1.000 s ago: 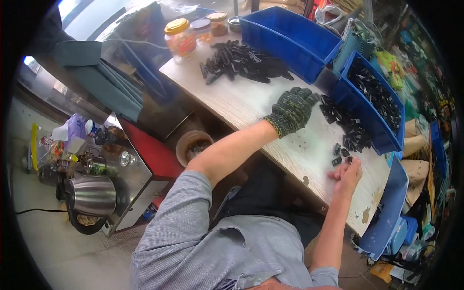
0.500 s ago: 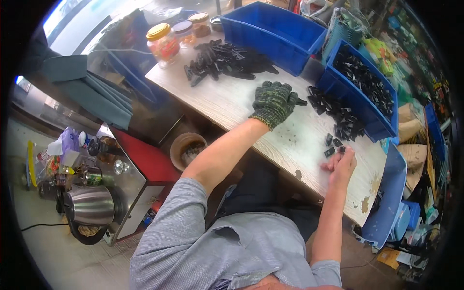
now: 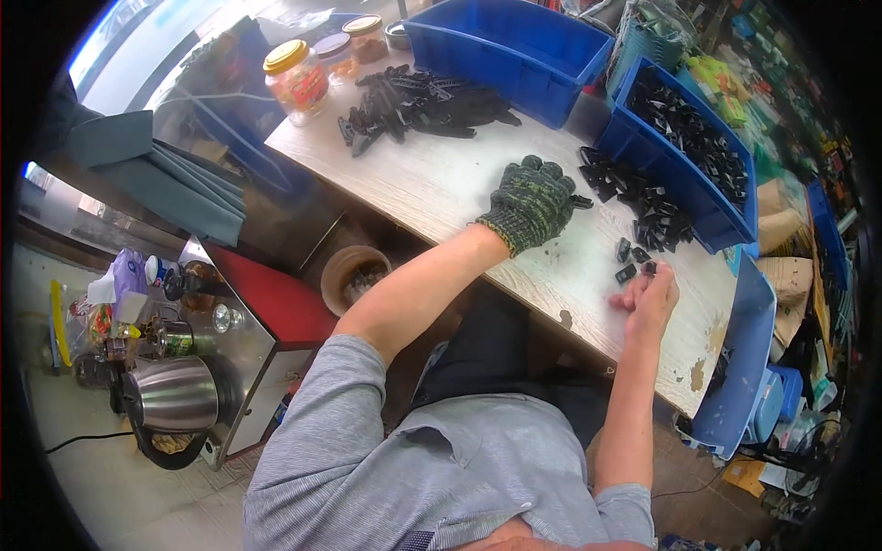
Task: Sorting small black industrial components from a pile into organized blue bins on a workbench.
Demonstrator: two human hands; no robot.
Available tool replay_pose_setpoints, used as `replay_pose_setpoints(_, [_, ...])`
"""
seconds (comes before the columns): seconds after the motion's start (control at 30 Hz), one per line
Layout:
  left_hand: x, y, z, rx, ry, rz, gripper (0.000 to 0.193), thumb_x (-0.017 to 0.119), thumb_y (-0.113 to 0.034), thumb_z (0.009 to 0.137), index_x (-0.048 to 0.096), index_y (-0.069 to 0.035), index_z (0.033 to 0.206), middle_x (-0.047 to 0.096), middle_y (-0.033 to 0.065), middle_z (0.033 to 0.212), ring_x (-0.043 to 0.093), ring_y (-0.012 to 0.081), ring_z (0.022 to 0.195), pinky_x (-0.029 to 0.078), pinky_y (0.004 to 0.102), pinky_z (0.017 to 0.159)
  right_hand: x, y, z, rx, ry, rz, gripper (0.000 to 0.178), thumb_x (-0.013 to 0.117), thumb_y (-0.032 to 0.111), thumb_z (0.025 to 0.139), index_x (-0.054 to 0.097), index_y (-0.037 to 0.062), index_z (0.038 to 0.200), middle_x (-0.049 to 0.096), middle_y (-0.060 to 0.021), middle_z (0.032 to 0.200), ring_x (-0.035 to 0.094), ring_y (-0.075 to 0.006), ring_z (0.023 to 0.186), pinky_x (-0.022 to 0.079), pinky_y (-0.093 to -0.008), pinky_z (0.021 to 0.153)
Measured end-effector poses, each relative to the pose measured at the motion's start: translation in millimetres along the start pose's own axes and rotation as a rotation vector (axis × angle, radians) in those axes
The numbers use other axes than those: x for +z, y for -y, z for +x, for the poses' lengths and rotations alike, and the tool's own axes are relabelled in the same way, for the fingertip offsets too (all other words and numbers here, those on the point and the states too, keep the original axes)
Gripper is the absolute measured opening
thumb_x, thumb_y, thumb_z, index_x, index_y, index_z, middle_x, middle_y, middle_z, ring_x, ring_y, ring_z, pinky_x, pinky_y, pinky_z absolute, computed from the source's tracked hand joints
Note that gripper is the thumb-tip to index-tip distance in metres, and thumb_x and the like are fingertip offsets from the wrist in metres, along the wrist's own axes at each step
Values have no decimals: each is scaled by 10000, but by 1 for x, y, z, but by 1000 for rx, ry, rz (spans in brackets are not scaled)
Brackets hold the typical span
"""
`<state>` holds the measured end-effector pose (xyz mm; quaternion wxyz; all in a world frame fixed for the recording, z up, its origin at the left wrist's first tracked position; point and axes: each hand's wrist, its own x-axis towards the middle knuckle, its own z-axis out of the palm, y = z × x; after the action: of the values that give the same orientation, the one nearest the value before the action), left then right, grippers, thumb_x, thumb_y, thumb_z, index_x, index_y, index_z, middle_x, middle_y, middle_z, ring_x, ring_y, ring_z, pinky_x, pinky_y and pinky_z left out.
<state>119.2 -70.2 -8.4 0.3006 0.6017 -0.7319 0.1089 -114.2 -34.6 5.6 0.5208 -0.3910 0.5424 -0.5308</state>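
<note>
My left hand, in a dark green knitted glove, is closed above the middle of the pale wooden table. A black plastic piece sticks out past its fingers on the right; the rest of it is hidden. Bare, my right hand rests near the table's right front, thumb and fingers pinching a small black plastic part. Just beside those fingertips lie a few loose small black parts. Farther off, a heap of small black parts spreads along the table.
A pile of long black plastic pieces lies at the far left, near lidded jars. An empty blue bin stands behind; another blue bin full of black parts sits at the right. A kettle stands lower left.
My gloved left hand has shifted slightly right and nearer, with the black piece still in it. My right hand keeps its pinch in nearly the same place. The whole view has shifted a little.
</note>
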Motion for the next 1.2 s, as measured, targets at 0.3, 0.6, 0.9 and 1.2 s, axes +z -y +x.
replay_pose_setpoints(0.3, [-12, -72, -37, -5, 111, -672, 253, 652, -229, 876, 693, -54, 1054, 699, 154, 940, 659, 334, 907, 519, 434, 820, 1, -5, 6, -28, -76, 67, 345, 485, 354, 964, 559, 55, 808, 411, 3, 548, 411, -131, 440, 413, -302, 415])
replay_pose_setpoints(0.6, [2, -105, -33, -109, 229, -737, 250, 591, -137, 928, 672, -42, 1145, 672, 179, 1099, 635, 336, 998, 502, 432, 879, 0, 1, -4, -45, -106, 73, 284, 458, 252, 973, 595, 37, 847, 478, -14, 615, 465, -113, 476, 481, -307, 400])
replay_pose_setpoints(0.9, [33, -123, -47, -164, 2, -681, 317, 521, -98, 955, 594, -37, 1257, 565, 208, 1291, 556, 380, 1133, 452, 457, 955, -11, -23, 4, -259, -8, -116, 284, 478, 262, 973, 609, 77, 802, 490, 37, 676, 418, -61, 560, 339, -233, 503])
replay_pose_setpoints(1.2, [35, -138, -38, -239, 10, -821, 316, 465, -205, 990, 535, -59, 1261, 624, 178, 1189, 631, 358, 999, 497, 444, 856, -17, -14, 1, -281, 24, -89, 319, 510, 235, 965, 484, 56, 703, 416, 30, 606, 403, -69, 544, 392, -278, 504])
